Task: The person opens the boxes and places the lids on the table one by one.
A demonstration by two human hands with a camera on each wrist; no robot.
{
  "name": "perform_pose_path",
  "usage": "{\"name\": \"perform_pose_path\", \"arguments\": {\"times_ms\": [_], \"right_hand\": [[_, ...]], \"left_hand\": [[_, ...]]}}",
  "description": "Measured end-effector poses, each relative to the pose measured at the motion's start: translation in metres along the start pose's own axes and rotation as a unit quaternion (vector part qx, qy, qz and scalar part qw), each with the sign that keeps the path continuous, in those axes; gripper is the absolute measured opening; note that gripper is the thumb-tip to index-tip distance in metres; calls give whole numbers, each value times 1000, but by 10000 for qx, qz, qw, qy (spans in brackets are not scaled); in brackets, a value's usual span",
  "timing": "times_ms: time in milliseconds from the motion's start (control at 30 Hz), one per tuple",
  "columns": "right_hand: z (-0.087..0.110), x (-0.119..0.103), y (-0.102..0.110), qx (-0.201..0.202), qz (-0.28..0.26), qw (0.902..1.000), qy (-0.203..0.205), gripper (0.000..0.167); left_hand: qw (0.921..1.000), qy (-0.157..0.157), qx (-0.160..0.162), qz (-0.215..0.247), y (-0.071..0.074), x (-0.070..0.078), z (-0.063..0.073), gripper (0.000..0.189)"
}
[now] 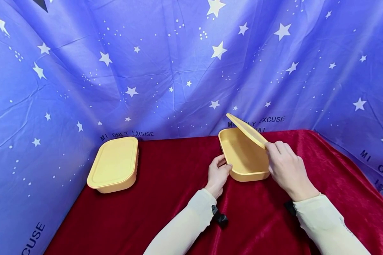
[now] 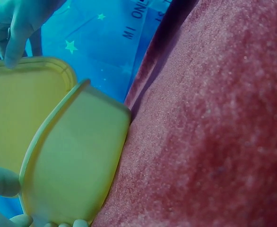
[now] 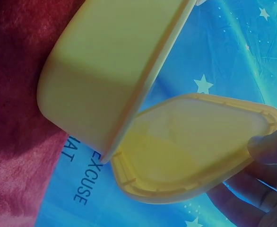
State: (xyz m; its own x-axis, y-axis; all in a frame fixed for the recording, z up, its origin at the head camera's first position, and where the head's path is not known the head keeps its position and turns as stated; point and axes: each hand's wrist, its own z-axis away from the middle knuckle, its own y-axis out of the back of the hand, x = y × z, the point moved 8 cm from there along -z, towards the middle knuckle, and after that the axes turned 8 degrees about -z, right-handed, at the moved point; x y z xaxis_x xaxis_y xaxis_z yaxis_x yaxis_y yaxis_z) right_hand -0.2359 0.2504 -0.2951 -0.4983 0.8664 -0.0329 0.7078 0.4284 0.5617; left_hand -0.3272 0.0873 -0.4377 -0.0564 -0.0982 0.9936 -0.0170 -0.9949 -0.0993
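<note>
The red velvety tabletop point(image 1: 170, 184) leaves passage between the lidded yellow rectangular box point(image 1: 116, 161) and the open yellow rectangular box point(image 1: 250, 176), whose right side a tilted yellow lid point(image 1: 248, 130) obstructs.

Head view: bright, diffuse light; pale streaks on the star-patterned curtain point(image 1: 166, 63), faint sheen along the right edge of the red cloth point(image 1: 169, 177), largely crisp focus, wide-angle stretching at the left margin. Left wrist view: dimmer, blue-green cast, cloth hazy and blurred in the foreground. Right wrist view: same cast, cloth dark, shading across the open container point(image 3: 105, 61), lid point(image 3: 195, 142) unevenly lit, deeper yellow beside the container.
</note>
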Motion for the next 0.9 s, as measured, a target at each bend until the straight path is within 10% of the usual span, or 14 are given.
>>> {"name": "perform_pose_path", "arguments": {"times_ms": [900], "right_hand": [[0,7,6,244,-413,9987,-184,15]], "left_hand": [[10000,28,7,-26,0,1,1,47]]}}
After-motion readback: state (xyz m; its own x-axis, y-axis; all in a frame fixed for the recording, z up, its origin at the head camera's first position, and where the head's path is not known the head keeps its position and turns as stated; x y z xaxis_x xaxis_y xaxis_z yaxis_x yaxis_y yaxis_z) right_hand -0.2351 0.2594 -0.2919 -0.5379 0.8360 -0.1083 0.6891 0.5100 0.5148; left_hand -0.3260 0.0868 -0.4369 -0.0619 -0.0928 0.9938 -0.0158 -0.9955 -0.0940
